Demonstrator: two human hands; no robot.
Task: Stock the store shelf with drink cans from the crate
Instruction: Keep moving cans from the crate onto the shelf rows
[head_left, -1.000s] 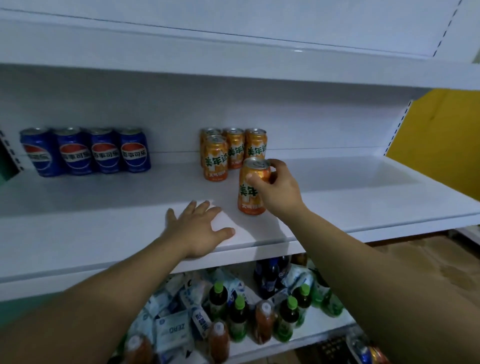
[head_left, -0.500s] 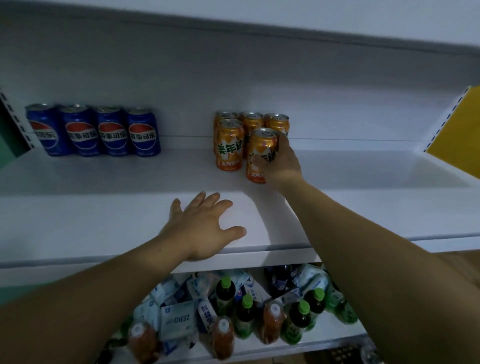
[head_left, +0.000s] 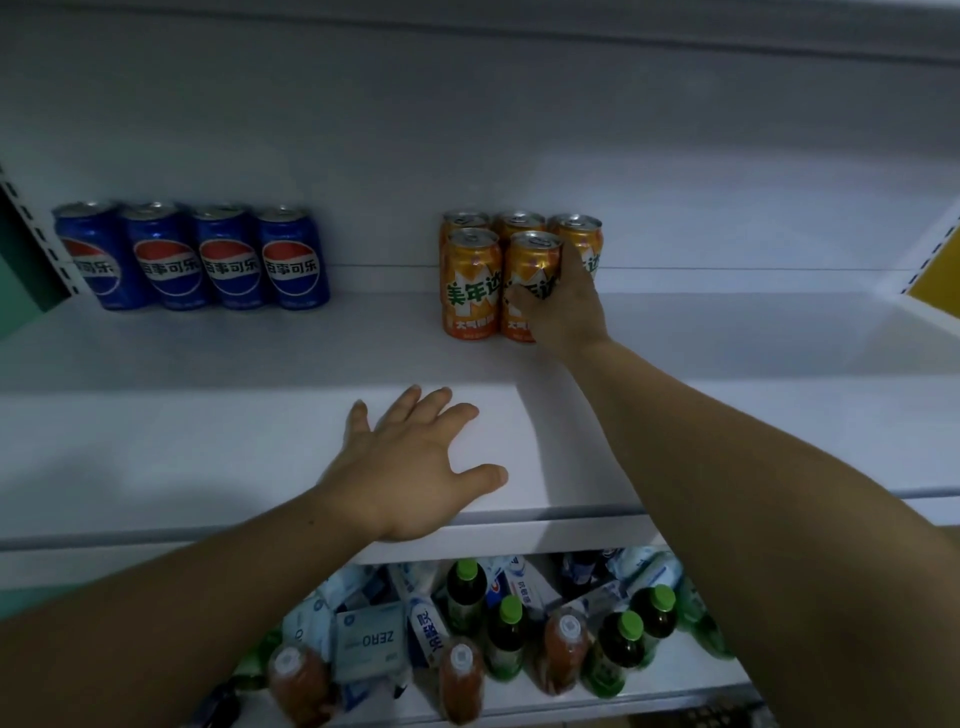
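My right hand (head_left: 563, 299) grips an orange can (head_left: 530, 265) that stands on the white shelf (head_left: 727, 353), right beside another orange can (head_left: 470, 283) in the front row. Behind them stand three more orange cans (head_left: 519, 221) against the back wall. My left hand (head_left: 410, 467) rests flat on the shelf's front edge, fingers spread and holding nothing. The crate is not in view.
Several blue cola cans (head_left: 197, 260) line the back of the shelf at the left. The lower shelf (head_left: 675, 680) holds green-capped bottles (head_left: 506, 639), brown bottles and white packets. A yellow panel (head_left: 940, 280) stands at the far right.
My right hand has carried the orange can from mid-shelf back to the group and set it beside the front can. The view has moved closer. My left hand has stayed on the shelf edge.
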